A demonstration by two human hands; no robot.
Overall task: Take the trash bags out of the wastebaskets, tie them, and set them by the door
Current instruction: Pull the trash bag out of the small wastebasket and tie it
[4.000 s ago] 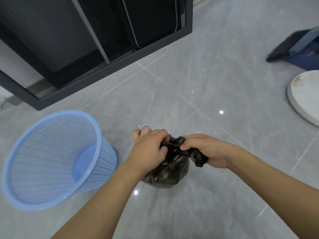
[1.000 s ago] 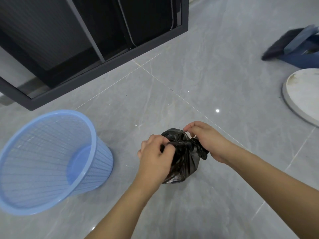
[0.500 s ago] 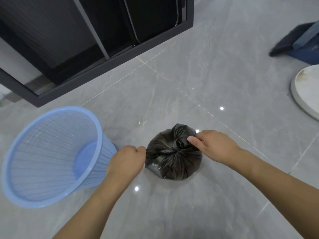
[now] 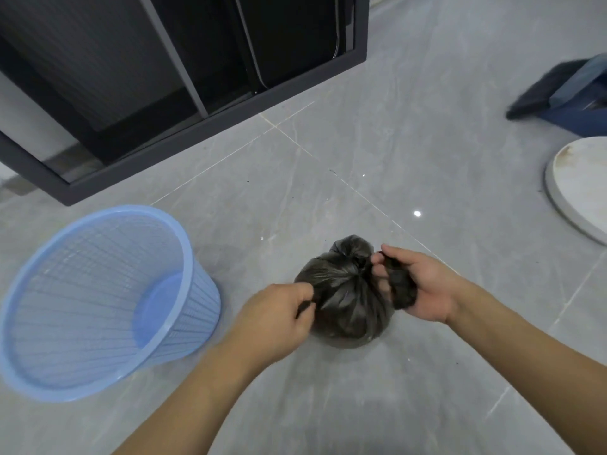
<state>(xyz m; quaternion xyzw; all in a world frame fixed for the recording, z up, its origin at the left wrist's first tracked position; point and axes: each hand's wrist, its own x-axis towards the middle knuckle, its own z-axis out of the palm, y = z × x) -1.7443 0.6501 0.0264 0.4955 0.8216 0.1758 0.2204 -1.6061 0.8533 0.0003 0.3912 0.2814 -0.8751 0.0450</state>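
A small black trash bag (image 4: 345, 300) sits on the grey tiled floor, bunched into a ball with a knot at its top. My left hand (image 4: 272, 318) pinches one loose end of the bag at its left side. My right hand (image 4: 417, 287) grips the other loose end at the bag's right, fingers curled round the black plastic. A light blue mesh wastebasket (image 4: 98, 300) stands to the left of the bag, with no bag inside it.
A dark metal frame with glass panels (image 4: 203, 126) runs across the top left. A round white base (image 4: 578, 182) lies at the right edge. A dark blue object (image 4: 565, 93) sits at the far right on the floor (image 4: 394, 93).
Four seconds ago both hands twisted the bag's neck close together. Since then the ends have been drawn apart sideways, and the right hand has turned palm-up with an end in it.
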